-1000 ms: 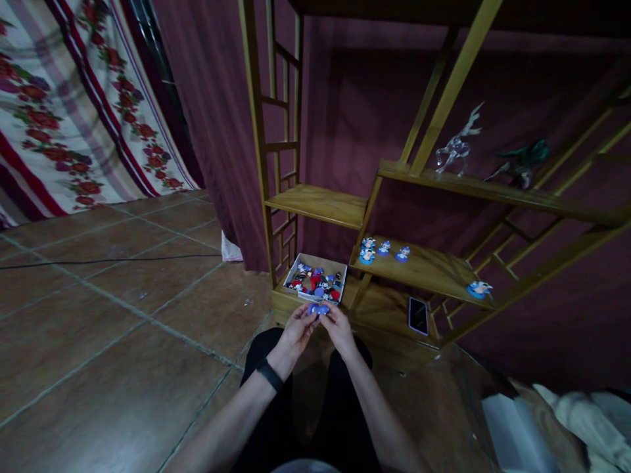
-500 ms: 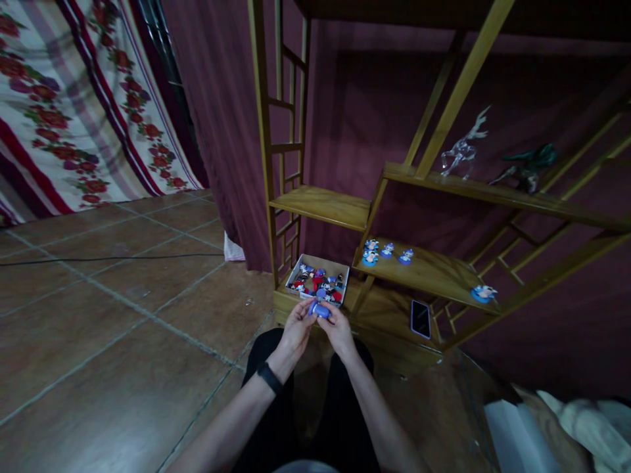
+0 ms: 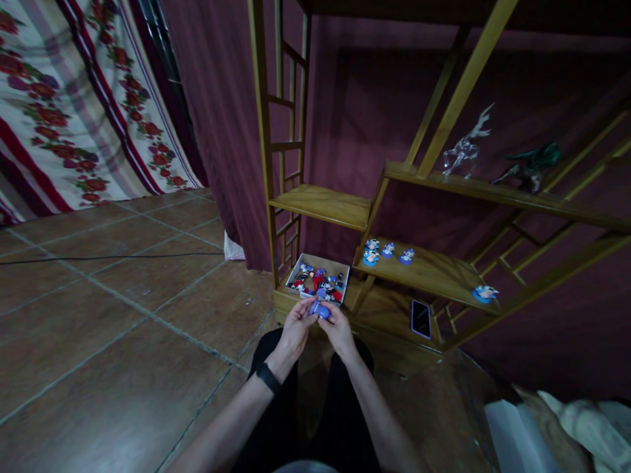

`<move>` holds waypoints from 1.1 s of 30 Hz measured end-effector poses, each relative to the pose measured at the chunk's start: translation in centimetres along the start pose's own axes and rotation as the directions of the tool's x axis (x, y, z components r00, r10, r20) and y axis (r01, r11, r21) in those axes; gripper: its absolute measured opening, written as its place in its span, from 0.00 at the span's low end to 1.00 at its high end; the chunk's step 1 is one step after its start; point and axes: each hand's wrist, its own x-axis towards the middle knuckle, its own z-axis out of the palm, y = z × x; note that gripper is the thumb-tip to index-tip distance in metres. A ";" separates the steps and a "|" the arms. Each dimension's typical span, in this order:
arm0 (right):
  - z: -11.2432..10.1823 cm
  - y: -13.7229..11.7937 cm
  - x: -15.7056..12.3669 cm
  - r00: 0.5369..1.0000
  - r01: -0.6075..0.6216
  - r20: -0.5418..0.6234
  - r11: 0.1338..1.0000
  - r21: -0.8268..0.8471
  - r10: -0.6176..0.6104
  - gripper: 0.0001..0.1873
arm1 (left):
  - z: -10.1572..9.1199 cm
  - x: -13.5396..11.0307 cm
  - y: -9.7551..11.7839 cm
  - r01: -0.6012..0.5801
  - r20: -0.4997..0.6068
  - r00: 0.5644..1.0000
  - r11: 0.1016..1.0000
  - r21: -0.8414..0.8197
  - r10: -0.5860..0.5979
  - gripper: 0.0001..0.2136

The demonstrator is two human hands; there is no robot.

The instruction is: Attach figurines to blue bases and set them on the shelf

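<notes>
Between my fingers is a small purple toy figurine [image 3: 321, 311], held just in front of the shelf unit. My left hand [image 3: 297, 324] pinches its left end, where a flat purple part shows. The fingers of my right hand [image 3: 339, 327] close on its rounded right end. Fingers cover parts of the figurine, so its front is hidden. Right beyond my hands a white open box [image 3: 346, 270] sits on the low shelf, with several red, black, white and purple toy pieces [image 3: 315, 281] inside.
On the middle shelf [image 3: 438, 272] stand two purple figurines [image 3: 406, 255] and blue-based ones [image 3: 371, 257], with another blue-based figurine [image 3: 484, 293] at its right end. A phone [image 3: 420, 318] lies below. Higher up are a clear deer ornament [image 3: 466, 148] and a dark green ornament [image 3: 532, 164].
My hands stay almost in place, still holding the purple figurine, which looks slightly turned. The view has shifted very slightly.
</notes>
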 end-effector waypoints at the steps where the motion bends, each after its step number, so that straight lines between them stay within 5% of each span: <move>1: 0.0 0.0 0.0 1.000 0.002 0.001 1.000 -0.002 -0.002 0.21 | 0.1 0.0 0.1 -0.007 0.009 1.000 1.000 0.006 0.007 0.20; 17: 0.1 -1.1 -0.7 0.998 0.003 0.070 0.999 -0.032 -0.001 0.22 | 0.0 -0.2 0.5 -0.028 0.046 0.999 0.999 0.020 0.027 0.14; 22: 0.1 -1.3 -0.7 0.997 -0.031 0.071 0.999 0.019 0.029 0.22 | -0.8 0.0 1.1 0.155 0.011 0.988 0.988 0.013 -0.155 0.13; 29: -0.2 -1.1 -0.4 1.000 0.029 -0.004 0.991 -0.134 -0.030 0.14 | -0.9 0.2 0.8 0.383 -0.149 0.915 0.923 0.024 -0.376 0.02; 33: -0.6 -0.9 -0.6 0.999 0.048 0.030 0.976 -0.214 -0.042 0.12 | -0.1 -0.3 0.8 0.437 -0.222 0.887 0.890 0.128 -0.404 0.05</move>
